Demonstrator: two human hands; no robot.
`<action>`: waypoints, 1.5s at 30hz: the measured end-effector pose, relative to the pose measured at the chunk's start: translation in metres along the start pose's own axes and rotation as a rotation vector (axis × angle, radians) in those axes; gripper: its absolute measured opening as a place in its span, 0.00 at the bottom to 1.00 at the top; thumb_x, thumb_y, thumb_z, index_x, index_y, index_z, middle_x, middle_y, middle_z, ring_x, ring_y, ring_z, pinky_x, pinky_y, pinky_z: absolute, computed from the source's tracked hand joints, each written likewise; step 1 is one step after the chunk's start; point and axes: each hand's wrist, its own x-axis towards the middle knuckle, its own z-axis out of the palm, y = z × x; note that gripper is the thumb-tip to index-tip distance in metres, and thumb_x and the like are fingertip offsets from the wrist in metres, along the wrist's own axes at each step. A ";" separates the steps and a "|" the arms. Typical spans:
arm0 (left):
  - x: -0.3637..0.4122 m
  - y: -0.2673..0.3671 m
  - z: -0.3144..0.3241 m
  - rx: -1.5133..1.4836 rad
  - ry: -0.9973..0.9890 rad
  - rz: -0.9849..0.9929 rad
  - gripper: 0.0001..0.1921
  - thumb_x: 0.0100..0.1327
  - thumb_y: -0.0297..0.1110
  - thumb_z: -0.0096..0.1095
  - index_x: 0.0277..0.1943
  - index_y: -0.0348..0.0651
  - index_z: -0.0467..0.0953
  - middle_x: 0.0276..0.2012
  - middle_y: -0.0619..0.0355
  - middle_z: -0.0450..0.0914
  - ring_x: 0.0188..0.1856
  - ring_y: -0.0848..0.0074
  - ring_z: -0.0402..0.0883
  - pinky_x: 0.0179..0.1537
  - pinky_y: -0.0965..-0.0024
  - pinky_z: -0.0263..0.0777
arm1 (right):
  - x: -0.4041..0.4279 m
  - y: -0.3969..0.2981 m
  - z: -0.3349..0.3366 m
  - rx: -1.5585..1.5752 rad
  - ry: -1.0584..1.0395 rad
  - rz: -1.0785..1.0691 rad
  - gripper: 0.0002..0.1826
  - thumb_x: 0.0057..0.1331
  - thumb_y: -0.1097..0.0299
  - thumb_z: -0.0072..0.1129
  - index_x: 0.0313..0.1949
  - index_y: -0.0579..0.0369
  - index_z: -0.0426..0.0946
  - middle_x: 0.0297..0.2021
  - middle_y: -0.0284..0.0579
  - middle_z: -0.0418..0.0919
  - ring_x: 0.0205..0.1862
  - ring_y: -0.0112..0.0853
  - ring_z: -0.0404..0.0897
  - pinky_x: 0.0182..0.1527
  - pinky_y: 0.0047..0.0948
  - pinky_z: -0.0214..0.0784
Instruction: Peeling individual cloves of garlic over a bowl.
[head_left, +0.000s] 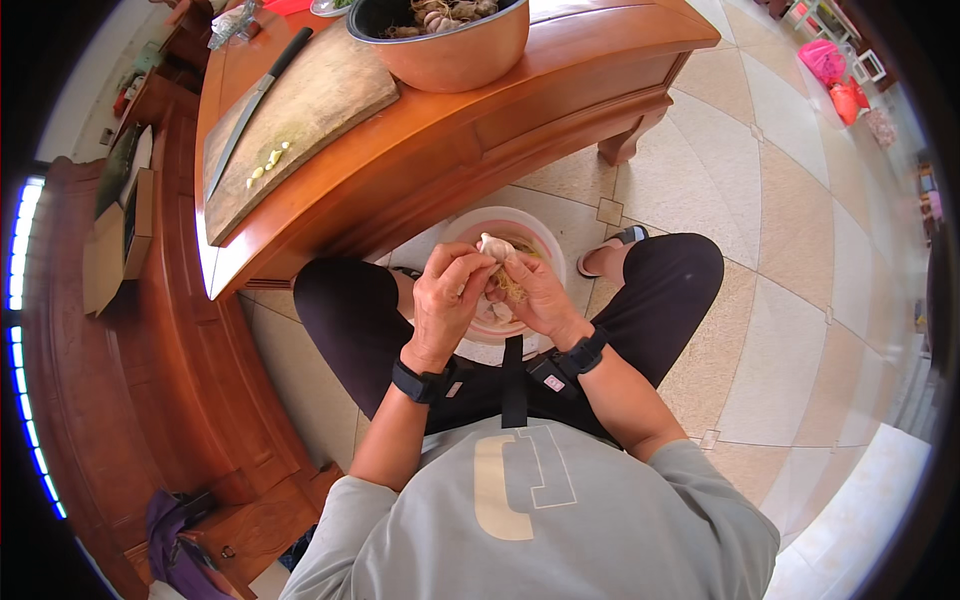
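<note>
A whitish garlic bulb (496, 247) with a tuft of stringy roots is held between my two hands. My right hand (541, 294) grips it from the right side. From the left, the bent fingers of my left hand (454, 289) pinch at its skin; the fingertips partly hide the bulb. Directly below both hands, between my knees, stands a round white bin (551, 238) with a pink band inside its rim. Pale peelings lie in the bin, mostly covered by the hands.
On the wooden table (450, 127) ahead lies a cutting board (330, 90) with a black-handled knife (255, 105) and several peeled garlic cloves (271, 160). A deep pot (457, 56) of unpeeled garlic bulbs (442, 16) stands beside the board. Wooden furniture (180, 330) borders the left.
</note>
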 end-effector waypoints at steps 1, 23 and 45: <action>0.000 0.001 0.000 0.003 0.008 0.002 0.10 0.49 0.19 0.70 0.35 0.41 0.80 0.33 0.57 0.76 0.32 0.69 0.78 0.31 0.72 0.73 | 0.000 0.000 0.000 -0.002 0.001 0.000 0.21 0.68 0.58 0.51 0.55 0.57 0.70 0.39 0.36 0.76 0.38 0.26 0.75 0.40 0.24 0.69; -0.005 -0.002 0.001 -0.079 -0.009 -0.033 0.13 0.49 0.17 0.68 0.39 0.41 0.79 0.34 0.55 0.77 0.33 0.70 0.79 0.33 0.72 0.73 | 0.000 0.004 -0.012 -0.075 -0.040 -0.010 0.24 0.62 0.53 0.61 0.52 0.52 0.69 0.43 0.33 0.74 0.42 0.23 0.75 0.42 0.24 0.71; -0.006 -0.002 0.000 -0.005 -0.039 0.050 0.10 0.50 0.17 0.67 0.36 0.40 0.81 0.33 0.57 0.78 0.32 0.70 0.79 0.32 0.73 0.74 | 0.001 0.005 -0.007 0.009 0.077 -0.023 0.17 0.59 0.63 0.66 0.42 0.53 0.70 0.40 0.32 0.74 0.41 0.21 0.74 0.45 0.21 0.69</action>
